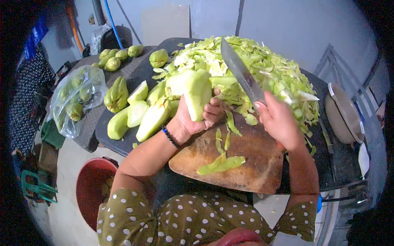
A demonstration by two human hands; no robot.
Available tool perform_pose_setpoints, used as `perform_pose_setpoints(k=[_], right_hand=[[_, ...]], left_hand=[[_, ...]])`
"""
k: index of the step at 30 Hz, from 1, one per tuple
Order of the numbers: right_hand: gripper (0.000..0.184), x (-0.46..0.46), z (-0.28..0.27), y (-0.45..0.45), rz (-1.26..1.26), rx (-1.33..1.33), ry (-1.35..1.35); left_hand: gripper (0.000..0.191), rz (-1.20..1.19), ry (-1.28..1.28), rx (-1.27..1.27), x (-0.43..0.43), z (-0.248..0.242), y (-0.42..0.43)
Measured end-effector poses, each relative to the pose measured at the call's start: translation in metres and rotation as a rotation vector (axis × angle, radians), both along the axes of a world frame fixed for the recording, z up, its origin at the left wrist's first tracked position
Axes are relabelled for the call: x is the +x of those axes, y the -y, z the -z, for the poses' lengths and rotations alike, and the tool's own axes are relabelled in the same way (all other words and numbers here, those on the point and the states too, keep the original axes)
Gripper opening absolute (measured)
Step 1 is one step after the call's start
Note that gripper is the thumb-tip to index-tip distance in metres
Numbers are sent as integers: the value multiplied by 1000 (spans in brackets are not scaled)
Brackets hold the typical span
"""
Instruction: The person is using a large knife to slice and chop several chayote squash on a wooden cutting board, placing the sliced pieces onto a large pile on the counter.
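Note:
My left hand point(200, 118) holds a peeled chayote point(197, 92) over the back left of a wooden cutting board point(258, 160). In my right hand point(277, 118) is a knife point(240, 69), its wide blade slanting up and left, apart from the chayote. Green peel strips point(221, 164) lie on the board. Behind both hands rises a large heap of thin chayote shavings point(264, 67). Beside my left wrist are several peeled chayotes point(154, 118), some cut, and an unpeeled chayote point(117, 95). The knife's handle is mostly hidden by my fingers.
A clear plastic bag of chayotes point(77, 95) rests at the left, with several loose chayotes point(112, 63) behind it. A red bucket point(95, 190) stands on the floor at lower left. At the dark table's point(332, 172) right side is a beige basin point(341, 113).

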State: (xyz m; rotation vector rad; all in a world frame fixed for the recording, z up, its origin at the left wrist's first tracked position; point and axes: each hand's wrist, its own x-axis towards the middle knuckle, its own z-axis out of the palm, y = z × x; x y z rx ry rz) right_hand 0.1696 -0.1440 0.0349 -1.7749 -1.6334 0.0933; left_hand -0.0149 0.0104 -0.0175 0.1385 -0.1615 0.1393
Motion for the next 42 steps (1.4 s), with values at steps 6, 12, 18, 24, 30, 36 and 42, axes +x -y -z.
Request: perform_pose_setpoints(k=[6,12,18,24,30,36,42], right_hand=[[20,-12,2,2,-109,77,35],[21,0,5,-10,-28,-19,138],[23,49,7,-6,248,-124,246],[27,53,-2,-7,252,-168,175],[28,53,-6,-2,237,-122,208],[27,44,-7,-2,254,-179,228],[25,28,-26,19,65,-332,157]], left_hand=[[44,32,86,-5,1,11,-8],[44,50,114,-56,-6,3,-1],[31,-546,-196,535,-33,-52,-22],[30,-1291,-762,1467,-87,-68,-71],[42,-950,-1269,2588,-97,-49,-67],[53,-477,-1001,2555,-79,-50,-62],[43,-529,-951,2609,-58,-46,-65]])
